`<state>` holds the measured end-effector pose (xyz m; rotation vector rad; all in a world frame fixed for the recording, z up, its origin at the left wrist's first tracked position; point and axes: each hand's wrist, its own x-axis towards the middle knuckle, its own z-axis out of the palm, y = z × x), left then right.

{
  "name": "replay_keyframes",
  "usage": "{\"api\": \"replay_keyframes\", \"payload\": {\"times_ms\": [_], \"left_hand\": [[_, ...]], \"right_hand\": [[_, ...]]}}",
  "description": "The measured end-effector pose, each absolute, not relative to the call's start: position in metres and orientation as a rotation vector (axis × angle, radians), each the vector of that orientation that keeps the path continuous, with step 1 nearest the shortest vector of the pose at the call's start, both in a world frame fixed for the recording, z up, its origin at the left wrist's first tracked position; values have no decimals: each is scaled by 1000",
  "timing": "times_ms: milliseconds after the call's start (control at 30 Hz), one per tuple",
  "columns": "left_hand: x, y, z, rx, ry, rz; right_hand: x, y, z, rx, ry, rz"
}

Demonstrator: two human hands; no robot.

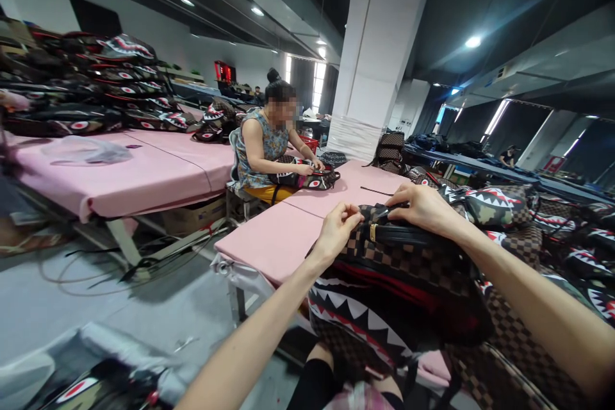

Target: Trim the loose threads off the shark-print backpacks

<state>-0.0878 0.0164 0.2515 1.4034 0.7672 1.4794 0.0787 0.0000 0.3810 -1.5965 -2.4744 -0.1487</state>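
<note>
A brown checkered backpack (401, 262) with a white-toothed shark mouth print lies across my lap, against the pink table's edge. Its front compartment gapes, showing red and black inside. My left hand (337, 227) is closed in a pinch over the top left of the bag; what its fingertips hold is too small to make out. Close by, my right hand (420, 205) is closed above the black handle, on a small tool with a shiny metal tip (382, 213) that points toward the left hand. The fingers partly hide this tool.
Shark-print bags (500, 208) are piled along my right side. Across the pink table (259, 246) a seated co-worker (264, 141) handles a similar bag (319, 179). More bags (127, 80) are stacked on another pink table at left. A white pillar (369, 64) rises behind.
</note>
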Motion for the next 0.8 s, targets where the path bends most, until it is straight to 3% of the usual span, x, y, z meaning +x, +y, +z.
{"api": "replay_keyframes", "payload": {"times_ms": [233,467,800], "left_hand": [[-82,19,257,1489,969,1504],[-86,19,255,981,649,1444],[-86,16,251,902,509,1497]], "right_hand": [[73,1,381,-1561,-2527,-169],[68,5,376,-1457,-2642,-250],[43,2,379,-1314,-2869,-524]]}}
